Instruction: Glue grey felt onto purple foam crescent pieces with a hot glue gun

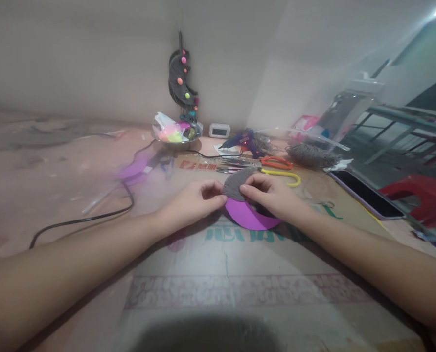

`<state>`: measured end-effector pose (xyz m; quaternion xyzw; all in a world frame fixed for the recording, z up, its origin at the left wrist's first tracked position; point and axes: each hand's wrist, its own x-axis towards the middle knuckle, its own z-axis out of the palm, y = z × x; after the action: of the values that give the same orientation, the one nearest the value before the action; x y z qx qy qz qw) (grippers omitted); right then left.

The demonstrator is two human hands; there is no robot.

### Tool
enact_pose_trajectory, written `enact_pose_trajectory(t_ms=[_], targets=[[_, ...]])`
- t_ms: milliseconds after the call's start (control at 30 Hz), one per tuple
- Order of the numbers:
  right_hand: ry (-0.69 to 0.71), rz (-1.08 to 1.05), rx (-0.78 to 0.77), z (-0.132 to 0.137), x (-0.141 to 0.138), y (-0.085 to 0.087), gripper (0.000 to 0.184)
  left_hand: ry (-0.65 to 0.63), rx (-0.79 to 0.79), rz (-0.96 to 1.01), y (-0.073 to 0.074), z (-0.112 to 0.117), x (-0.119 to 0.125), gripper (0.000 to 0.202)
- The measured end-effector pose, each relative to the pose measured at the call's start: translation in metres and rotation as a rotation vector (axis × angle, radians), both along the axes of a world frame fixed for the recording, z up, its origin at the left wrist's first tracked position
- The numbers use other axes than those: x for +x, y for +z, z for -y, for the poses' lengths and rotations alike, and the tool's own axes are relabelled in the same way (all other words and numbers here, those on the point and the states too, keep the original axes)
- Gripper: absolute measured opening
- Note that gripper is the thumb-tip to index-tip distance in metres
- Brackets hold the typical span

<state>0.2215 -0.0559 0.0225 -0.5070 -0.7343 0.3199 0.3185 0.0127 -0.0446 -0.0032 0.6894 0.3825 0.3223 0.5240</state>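
Observation:
Both hands meet at the middle of the cardboard sheet (240, 274) on a purple curved foam piece (245, 217) partly wrapped in grey yarn (236, 183). My left hand (194, 198) pinches the left edge of the yarn-wrapped part with fingers closed. My right hand (269, 193) grips its right side, thumb and fingers pressed on the grey winding. The piece's far right end is hidden under my right hand.
Behind lie orange scissors (276, 162), a yellow hook (287, 177), a blue glue gun (241, 141), a grey yarn bundle (311, 155), a bowl of coloured pompoms (175, 134), a small clock (219, 130), a phone (368, 194), a black cable (93, 217) and a red stool (423, 195).

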Motion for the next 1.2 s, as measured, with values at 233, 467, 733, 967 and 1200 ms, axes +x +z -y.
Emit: enact_pose_trajectory(t_ms=[233,467,733,967,1200], targets=[[0.013,0.043,0.078,0.000,0.001,-0.001,0.026,0.004,0.005,-0.045,-0.001,-0.002,0.000,0.011],[0.051,0.150,0.093,-0.001,0.000,-0.001,0.028,0.012,0.019,-0.037,-0.003,-0.002,-0.001,0.006],[-0.009,0.172,0.073,-0.001,0.000,-0.001,0.029,0.022,-0.009,-0.044,-0.002,-0.002,-0.001,0.007],[-0.017,0.104,0.043,-0.003,0.002,-0.003,0.033,0.010,-0.094,0.010,0.005,0.001,0.001,0.012],[-0.023,0.127,0.073,-0.003,0.001,-0.001,0.033,0.010,0.001,-0.062,0.006,0.002,0.000,0.019]])
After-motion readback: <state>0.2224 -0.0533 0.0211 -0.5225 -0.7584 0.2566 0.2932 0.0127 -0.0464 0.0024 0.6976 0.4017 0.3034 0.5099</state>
